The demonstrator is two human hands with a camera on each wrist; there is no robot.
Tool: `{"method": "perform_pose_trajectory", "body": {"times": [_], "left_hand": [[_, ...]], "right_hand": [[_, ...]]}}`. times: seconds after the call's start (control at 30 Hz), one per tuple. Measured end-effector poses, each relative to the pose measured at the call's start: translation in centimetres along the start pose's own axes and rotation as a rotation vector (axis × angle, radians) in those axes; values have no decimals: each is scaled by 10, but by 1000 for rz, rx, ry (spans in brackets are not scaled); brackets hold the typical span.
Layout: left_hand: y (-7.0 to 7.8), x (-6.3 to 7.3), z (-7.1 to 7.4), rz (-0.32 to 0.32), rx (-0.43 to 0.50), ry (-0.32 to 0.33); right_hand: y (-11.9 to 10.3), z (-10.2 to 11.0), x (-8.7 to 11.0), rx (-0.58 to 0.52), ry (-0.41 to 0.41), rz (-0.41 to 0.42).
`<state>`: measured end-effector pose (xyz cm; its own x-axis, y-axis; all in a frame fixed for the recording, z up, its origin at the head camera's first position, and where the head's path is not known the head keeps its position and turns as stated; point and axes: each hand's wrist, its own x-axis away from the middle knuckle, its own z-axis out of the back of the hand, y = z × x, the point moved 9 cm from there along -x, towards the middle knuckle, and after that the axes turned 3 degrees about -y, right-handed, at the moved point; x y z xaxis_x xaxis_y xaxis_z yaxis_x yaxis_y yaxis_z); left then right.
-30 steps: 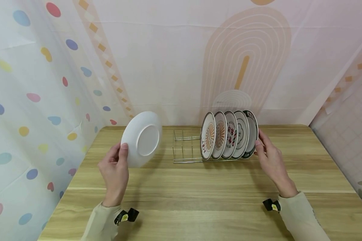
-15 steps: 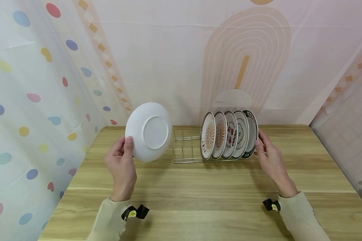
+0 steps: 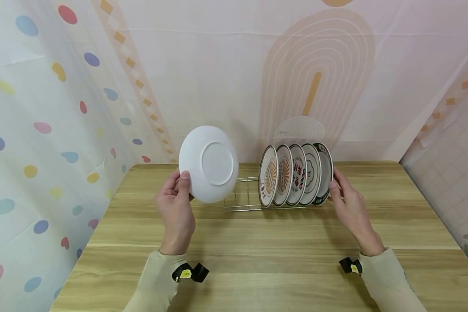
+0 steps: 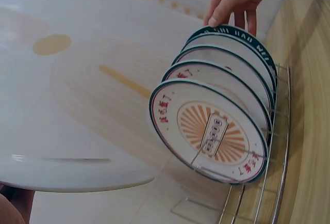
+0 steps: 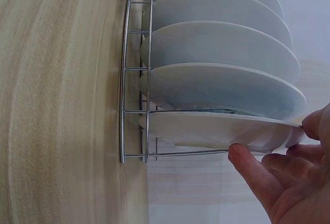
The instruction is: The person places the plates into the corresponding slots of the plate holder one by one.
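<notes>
My left hand (image 3: 177, 212) pinches a white plate (image 3: 208, 162) by its left rim, thumb on the underside that faces me. This plate hangs in the air, partly in front of the left end of a metal wire dish rack (image 3: 243, 209). At the rack's right end, my right hand (image 3: 352, 214) grips the rim of the rightmost plate (image 5: 206, 128), which has a dark green patterned edge. In the right wrist view, the fingers and thumb lie on opposite sides of that rim. That plate stands in the rack's last slot.
Several printed plates (image 3: 268, 177) stand on edge in the rack, leaning slightly, beside the gripped one. The rack's left slots hold no plate. The wooden table (image 3: 265, 255) runs back to a patterned cloth (image 3: 218, 65), with a dotted cloth (image 3: 35, 151) on the left.
The left hand has carried the white plate right and slightly up, toward the rack, turning its underside more squarely to me. The right hand and the racked plates have stayed put.
</notes>
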<state>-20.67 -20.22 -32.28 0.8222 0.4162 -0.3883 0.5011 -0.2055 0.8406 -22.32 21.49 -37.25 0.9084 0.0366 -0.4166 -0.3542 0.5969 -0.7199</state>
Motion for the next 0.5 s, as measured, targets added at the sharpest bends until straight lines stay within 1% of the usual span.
{"method": "perform_pose_trajectory", "body": {"times": [0.17, 0.3, 0.5], "left_hand": [[-5, 5, -17, 19, 27, -34], [-9, 9, -29, 25, 15, -70], [-19, 13, -39, 43, 8, -87]], "right_hand": [[0, -1, 1, 9, -1, -4], [-2, -1, 1, 8, -2, -3], [-2, -3, 1, -3, 0, 5]]}}
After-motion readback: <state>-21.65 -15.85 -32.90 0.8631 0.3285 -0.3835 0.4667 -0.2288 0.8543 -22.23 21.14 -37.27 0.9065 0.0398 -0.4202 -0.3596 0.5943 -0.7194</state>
